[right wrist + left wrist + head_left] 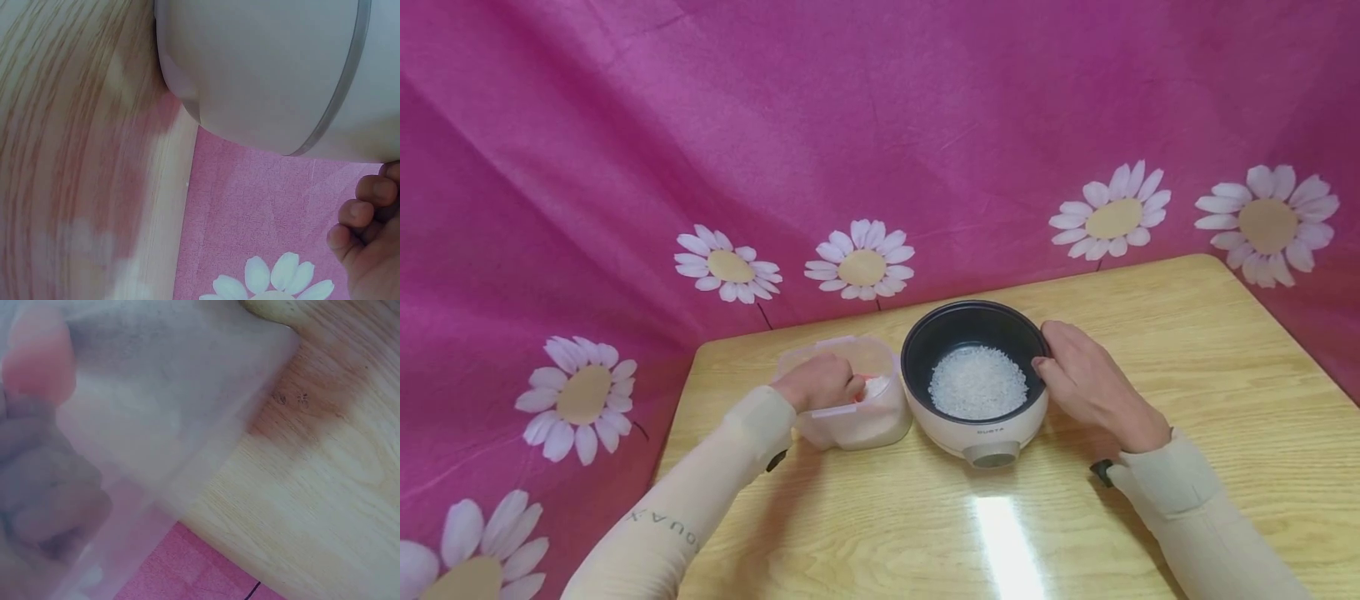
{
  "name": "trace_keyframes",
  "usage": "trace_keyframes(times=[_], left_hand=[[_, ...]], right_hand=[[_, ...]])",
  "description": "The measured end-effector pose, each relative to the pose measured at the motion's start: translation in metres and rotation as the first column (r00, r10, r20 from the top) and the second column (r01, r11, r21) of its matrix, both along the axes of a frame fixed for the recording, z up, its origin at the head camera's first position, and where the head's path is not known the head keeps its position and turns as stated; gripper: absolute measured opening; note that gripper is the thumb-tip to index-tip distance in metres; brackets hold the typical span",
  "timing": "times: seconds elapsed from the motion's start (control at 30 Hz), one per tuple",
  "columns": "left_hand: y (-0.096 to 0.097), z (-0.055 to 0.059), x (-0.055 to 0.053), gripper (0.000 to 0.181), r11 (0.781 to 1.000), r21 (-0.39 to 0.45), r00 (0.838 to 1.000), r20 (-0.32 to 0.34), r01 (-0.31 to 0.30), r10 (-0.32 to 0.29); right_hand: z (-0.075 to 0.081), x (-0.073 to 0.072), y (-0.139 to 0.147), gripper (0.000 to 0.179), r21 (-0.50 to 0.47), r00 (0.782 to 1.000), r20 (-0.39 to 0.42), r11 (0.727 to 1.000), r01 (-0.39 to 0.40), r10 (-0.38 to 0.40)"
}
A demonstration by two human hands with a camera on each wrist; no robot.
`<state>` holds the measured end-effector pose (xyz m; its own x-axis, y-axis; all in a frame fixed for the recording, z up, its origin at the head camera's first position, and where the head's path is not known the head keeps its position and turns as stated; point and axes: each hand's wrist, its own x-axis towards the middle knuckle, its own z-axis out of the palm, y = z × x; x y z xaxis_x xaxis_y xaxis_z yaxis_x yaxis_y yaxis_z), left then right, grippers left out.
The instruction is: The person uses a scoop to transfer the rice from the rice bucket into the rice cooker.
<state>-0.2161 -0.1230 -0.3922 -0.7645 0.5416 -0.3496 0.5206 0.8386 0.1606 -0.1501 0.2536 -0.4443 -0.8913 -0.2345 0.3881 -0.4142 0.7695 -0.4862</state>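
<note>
A translucent plastic container (853,429) holding rice stands on the table. My left hand (823,382) reaches down into it, its fingers curled around a small red scoop (39,362), blurred through the container wall. White rice shows beside the scoop. Immediately to the right is a white electric cooking pot (929,423) with a dark inner surface and a front knob. A mound of rice (977,383) covers its bottom. At the pot's right side, my right hand (1086,375) grips the rim, thumb on top and curled fingers against the outside.
The light wooden table (880,533) extends in front of and to the right of the pot. A pink cloth with daisies (962,150) hangs along the back and left edges. The container and pot stand side by side, nearly touching.
</note>
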Motion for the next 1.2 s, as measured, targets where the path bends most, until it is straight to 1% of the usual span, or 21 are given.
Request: trace_keyframes(times=[0.2,0.33,0.5,0.7,0.8,1.03,1.2], left_hand=[[-0.0001,0.0016,0.0009,0.037,1.0,0.02,1.0,0.002,0.0,0.0],[0.0003,0.0016,0.0011,0.039,0.999,0.036,1.0,0.007,-0.023,0.022],[0.0003,-0.0017,-0.0006,0.041,0.996,0.053,0.998,0.028,-0.066,0.064],[-0.0014,-0.005,-0.0008,0.044,0.993,0.084,0.997,0.023,-0.081,0.079],[-0.0007,-0.0044,-0.0013,0.043,0.993,0.088,0.997,0.024,-0.081,0.079],[-0.0013,-0.0016,0.0005,0.043,0.991,0.086,0.995,0.017,-0.1,0.099],[-0.0013,0.0025,0.0016,0.042,0.992,0.077,0.994,-0.008,-0.104,0.104]], right_hand=[[0.0019,-0.0002,0.0003,0.006,-0.003,0.999,0.037,1.0,0.002,-0.002],[0.0012,-0.0013,0.0003,0.006,-0.008,0.999,0.05,1.0,0.014,-0.013],[0.0012,-0.0012,0.0,0.006,-0.001,0.998,0.059,1.0,0.019,-0.019],[0.0014,0.0,-0.0012,0.007,-0.002,0.997,0.077,1.0,0.021,-0.021],[0.0021,0.0002,-0.0005,0.008,-0.007,0.997,0.078,1.0,0.02,-0.02],[0.0024,0.0003,-0.0011,0.007,-0.004,0.998,0.069,1.0,0.013,-0.012],[0.0034,0.0009,-0.0015,0.007,0.001,0.997,0.074,1.0,0.01,-0.01]])
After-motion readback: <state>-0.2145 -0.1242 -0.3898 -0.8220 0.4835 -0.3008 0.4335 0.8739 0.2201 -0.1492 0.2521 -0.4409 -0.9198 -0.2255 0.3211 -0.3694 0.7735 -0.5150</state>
